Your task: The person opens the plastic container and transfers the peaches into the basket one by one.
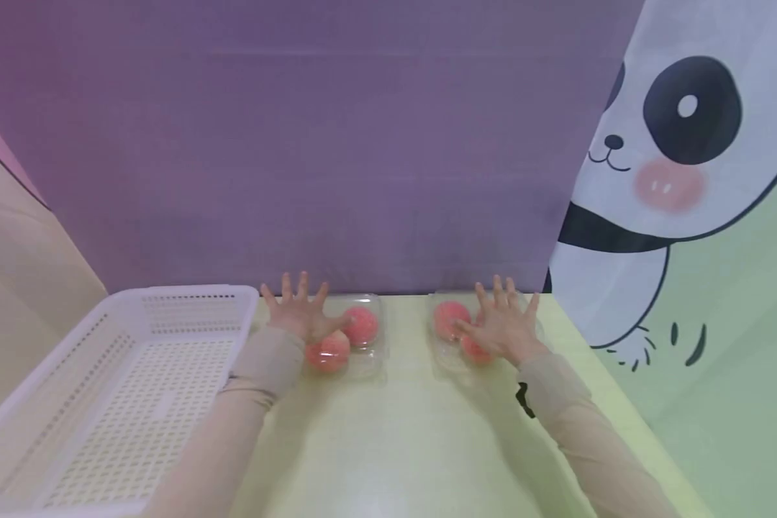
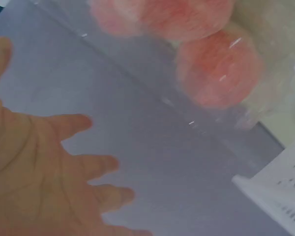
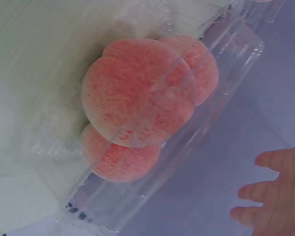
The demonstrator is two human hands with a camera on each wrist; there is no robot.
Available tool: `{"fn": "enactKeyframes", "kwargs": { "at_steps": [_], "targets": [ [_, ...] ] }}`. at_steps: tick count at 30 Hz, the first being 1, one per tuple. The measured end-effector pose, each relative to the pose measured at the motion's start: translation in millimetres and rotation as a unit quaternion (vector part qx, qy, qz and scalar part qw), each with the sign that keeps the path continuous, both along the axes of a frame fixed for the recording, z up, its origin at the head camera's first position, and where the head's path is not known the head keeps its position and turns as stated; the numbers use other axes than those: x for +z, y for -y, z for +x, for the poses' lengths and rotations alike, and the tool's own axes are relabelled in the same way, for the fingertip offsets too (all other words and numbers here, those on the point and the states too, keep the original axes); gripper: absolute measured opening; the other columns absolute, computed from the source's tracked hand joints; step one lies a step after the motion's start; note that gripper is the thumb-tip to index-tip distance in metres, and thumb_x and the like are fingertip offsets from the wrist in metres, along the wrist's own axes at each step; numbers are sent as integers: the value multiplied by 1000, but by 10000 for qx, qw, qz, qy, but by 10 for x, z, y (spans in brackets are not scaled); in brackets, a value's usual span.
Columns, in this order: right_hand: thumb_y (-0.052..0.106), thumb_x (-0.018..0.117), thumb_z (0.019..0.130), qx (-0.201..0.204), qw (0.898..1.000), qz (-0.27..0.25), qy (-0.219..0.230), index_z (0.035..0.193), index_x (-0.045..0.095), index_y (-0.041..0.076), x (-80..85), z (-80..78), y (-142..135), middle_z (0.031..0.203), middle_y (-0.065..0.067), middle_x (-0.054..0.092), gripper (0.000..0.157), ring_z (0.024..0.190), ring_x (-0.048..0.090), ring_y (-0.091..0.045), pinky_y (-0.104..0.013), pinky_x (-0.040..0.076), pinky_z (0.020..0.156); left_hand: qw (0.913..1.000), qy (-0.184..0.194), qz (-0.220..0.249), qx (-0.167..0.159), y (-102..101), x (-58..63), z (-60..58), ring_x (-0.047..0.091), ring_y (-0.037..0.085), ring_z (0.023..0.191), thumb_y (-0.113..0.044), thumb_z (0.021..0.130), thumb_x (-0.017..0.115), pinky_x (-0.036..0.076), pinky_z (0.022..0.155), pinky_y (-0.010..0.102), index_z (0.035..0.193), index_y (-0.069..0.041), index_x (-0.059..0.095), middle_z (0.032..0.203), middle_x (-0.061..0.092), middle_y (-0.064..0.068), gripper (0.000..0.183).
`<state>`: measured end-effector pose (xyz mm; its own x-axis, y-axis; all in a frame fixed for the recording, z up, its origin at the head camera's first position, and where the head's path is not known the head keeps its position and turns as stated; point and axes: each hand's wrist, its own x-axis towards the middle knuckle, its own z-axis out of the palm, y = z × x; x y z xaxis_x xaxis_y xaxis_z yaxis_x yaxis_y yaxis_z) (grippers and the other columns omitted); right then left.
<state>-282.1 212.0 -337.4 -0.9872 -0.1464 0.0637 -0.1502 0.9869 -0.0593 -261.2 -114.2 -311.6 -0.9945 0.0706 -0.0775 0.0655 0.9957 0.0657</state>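
Two clear plastic boxes hold pinkish-red peaches and sit side by side at the back of the table. Over the left box (image 1: 367, 362) my left hand (image 1: 298, 316) is spread wide, palm down, fingers straight. Two peaches (image 1: 361, 326) show beside and below it. My right hand (image 1: 503, 329) is likewise spread above the right box (image 1: 444, 358), partly covering its peaches (image 1: 452, 319). In the right wrist view, three peaches (image 3: 137, 93) show through the plastic, with the straight fingers (image 3: 265, 191) off to one side. Neither hand grips anything.
A white perforated basket (image 1: 126, 291) stands at the left of the pale yellow table (image 1: 388, 439), beside my left forearm. Behind the table's back edge hangs a purple cloth (image 1: 337, 158). A panda-printed sheet (image 1: 693, 201) hangs on the right.
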Motion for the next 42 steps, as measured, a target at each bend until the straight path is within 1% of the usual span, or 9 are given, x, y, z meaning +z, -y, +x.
{"fn": "enactKeyframes", "kwargs": {
  "at_steps": [6, 11, 17, 20, 24, 27, 30, 35, 42],
  "targets": [
    [59, 43, 87, 326, 9995, -2, -36, 145, 22, 5, 87, 82, 90, 151, -23, 10, 81, 139, 4, -40, -65, -4, 106, 9996, 127, -72, -234, 21, 157, 113, 2, 46, 137, -58, 85, 48, 5, 108, 64, 147, -13, 19, 151, 8, 24, 81],
    [43, 54, 87, 969, 9933, -412, -469, 134, 38, -5, 104, 182, 148, 142, -27, 33, 69, 132, 27, -42, -57, 20, 109, 9984, 128, 39, -542, 15, 307, 287, 15, 46, 135, -47, 85, 55, 20, 109, 57, 145, -9, 23, 148, 18, 26, 78],
    [25, 59, 87, 1401, 9748, -1610, -655, 128, 47, -6, 46, 341, 176, 129, -25, 50, 52, 118, 47, -39, -52, 38, 100, 9910, -671, -381, -1096, 64, 434, 569, 39, 44, 123, -38, 81, 64, 38, 98, 53, 137, -3, 38, 134, 42, 25, 71],
    [24, 61, 86, 1462, 9655, -2060, -634, 121, 53, -4, 18, 444, 213, 109, -19, 62, 46, 100, 59, -31, -47, 47, 89, 9839, -1106, -428, -1334, 97, 443, 699, 51, 41, 110, -36, 78, 67, 46, 88, 49, 130, -1, 45, 120, 54, 23, 66],
    [27, 64, 85, 1512, 9572, -2380, -654, 91, 60, 1, -61, 579, 270, 78, -8, 60, 27, 72, 54, -19, -34, 48, 67, 9711, -1593, -129, -1773, 158, 406, 814, 59, 33, 93, -28, 77, 68, 50, 78, 43, 114, -1, 54, 100, 62, 14, 48],
    [26, 64, 85, 1675, 9509, -2541, -556, 98, 62, -1, -145, 651, 310, 93, -15, 65, 30, 80, 60, -23, -36, 51, 69, 9587, -1867, 139, -2140, 225, 344, 842, 60, 29, 84, -24, 78, 67, 51, 72, 40, 105, -6, 57, 98, 63, 9, 34],
    [25, 62, 87, 1785, 9468, -2660, -296, 124, 54, 0, -229, 712, 353, 123, -18, 57, 46, 101, 60, -34, -44, 52, 81, 9434, -2203, 314, -2461, 300, 261, 838, 59, 25, 76, -21, 77, 68, 51, 63, 36, 102, -9, 59, 98, 62, 5, 29],
    [23, 63, 86, 1649, 9456, -2803, 67, 124, 54, 2, -365, 759, 446, 124, -14, 58, 45, 102, 59, -35, -44, 52, 81, 9250, -2597, 429, -2742, 421, 127, 812, 58, 20, 71, -16, 74, 70, 51, 57, 33, 95, -9, 62, 85, 61, 2, 24],
    [17, 64, 85, 1643, 9370, -3077, 168, 131, 46, -1, -567, 732, 561, 132, -19, 50, 53, 107, 56, -39, -45, 50, 88, 9074, -2285, -6, -3527, 659, -67, 609, 61, 24, 88, -9, 71, 73, 54, 72, 37, 101, -5, 64, 96, 64, 6, 32]
  ]
}}
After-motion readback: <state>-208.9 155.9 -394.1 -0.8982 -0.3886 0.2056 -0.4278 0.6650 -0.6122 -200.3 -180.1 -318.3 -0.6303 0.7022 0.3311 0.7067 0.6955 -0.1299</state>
